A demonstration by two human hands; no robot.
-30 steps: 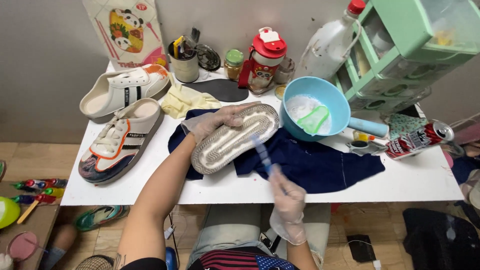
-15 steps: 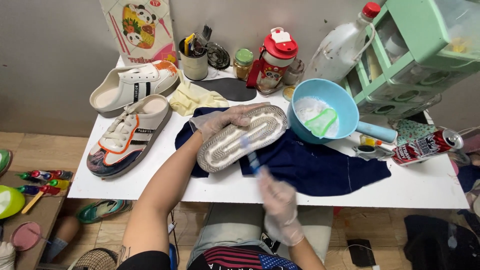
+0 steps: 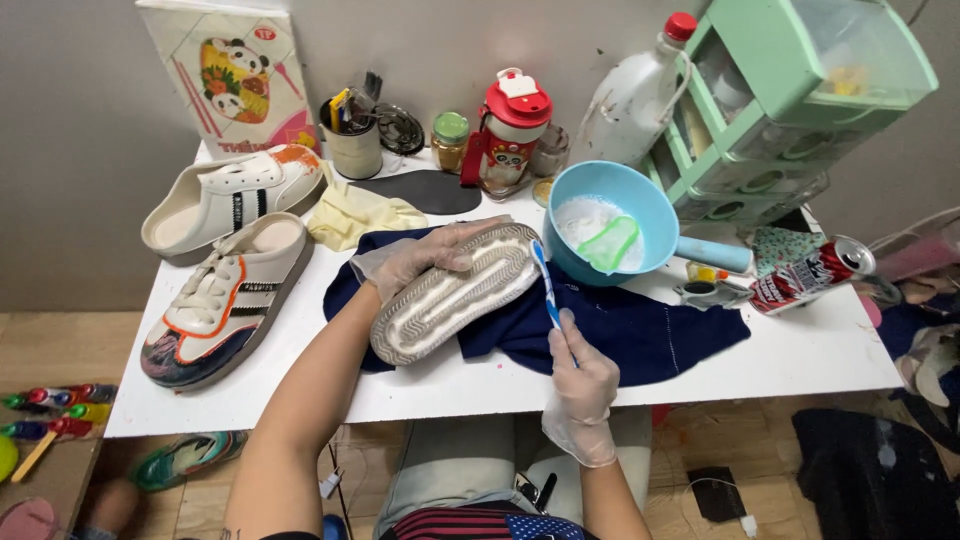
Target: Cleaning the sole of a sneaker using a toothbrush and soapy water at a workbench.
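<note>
1. Gloved left hand point(image 3: 425, 258) grips the shoe point(image 3: 455, 292), sole up, on the navy cloth point(image 3: 640, 325) mid-bench point(image 3: 760, 355).
2. My right hand point(image 3: 580, 375), gloved, is closed round a blue toothbrush point(image 3: 545, 285), bristles at the shoe's toe edge.
3. Blue bowl point(image 3: 610, 225) with white foam sits just behind.

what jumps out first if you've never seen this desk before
Dead centre, an upturned shoe lies sole-up on a dark blue cloth, pinned by the gloved left hand, while the gloved right hand points a blue toothbrush at its toe end. Just behind sits a light blue bowl of white foam. Two more shoes wait at the table's left edge.
</note>
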